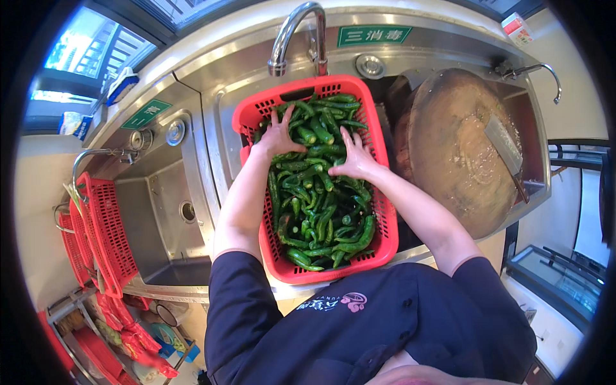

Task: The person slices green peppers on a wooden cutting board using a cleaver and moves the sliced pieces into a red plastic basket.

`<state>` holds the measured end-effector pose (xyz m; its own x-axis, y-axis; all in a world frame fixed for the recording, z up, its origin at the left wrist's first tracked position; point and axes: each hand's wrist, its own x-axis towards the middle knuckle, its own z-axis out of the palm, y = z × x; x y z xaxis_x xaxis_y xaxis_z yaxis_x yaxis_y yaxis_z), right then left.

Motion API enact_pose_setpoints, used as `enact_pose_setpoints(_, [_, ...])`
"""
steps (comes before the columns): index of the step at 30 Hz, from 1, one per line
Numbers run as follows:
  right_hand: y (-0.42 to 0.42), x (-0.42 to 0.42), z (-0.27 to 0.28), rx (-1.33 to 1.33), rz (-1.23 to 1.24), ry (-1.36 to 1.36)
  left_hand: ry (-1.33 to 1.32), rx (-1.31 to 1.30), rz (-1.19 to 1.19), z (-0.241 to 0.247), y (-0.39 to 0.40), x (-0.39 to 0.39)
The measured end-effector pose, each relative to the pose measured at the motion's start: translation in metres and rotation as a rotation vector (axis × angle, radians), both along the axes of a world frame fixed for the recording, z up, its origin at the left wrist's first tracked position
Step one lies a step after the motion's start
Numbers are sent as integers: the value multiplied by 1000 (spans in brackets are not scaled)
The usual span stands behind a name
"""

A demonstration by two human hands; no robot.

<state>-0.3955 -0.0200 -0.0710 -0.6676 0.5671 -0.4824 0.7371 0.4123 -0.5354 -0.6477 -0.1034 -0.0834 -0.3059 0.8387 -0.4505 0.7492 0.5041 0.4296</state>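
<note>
A red plastic basket [392, 226] holds a deep heap of green chili peppers [317, 207] and rests on the steel sink unit under a chrome faucet [308, 14]. My left hand [279, 137] lies on the peppers at the upper left, fingers and thumb spread. At the upper right, my right hand [356, 156] touches the heap with its fingers apart. Neither hand has a pepper plainly gripped. The peppers beneath my palms are hidden.
To the right, a large round wooden chopping block [442, 159] bears a cleaver [503, 144]. Left is a steel sink basin [168, 216] with red baskets [108, 231] at its far side. A second faucet [101, 151] reaches over there. Shelving with red bags [130, 332] stands lower left.
</note>
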Motion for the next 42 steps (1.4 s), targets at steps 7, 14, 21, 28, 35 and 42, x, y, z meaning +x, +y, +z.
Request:
enact_pose_setpoints(7, [4,-4,7,-159,13,111,-134,-48,-128,31,-11,0])
enact_pose_setpoints(14, [11,-34,15,-591,-204,205,-212,126,-62,-2,-14,-4])
enact_pose_setpoints(21, [11,-46,23,-918,-401,97,-9,101,-227,21,-10,13])
enact_pose_setpoints(28, [4,-30,29,-945,-438,243,-33,253,-174,39,-28,43])
enact_pose_setpoints(35, [-20,2,43,-852,-283,653,29,304,-216,95,-56,81])
enact_pose_setpoints(42, [-29,32,136,-731,-203,790,157,308,-170,200,-63,120])
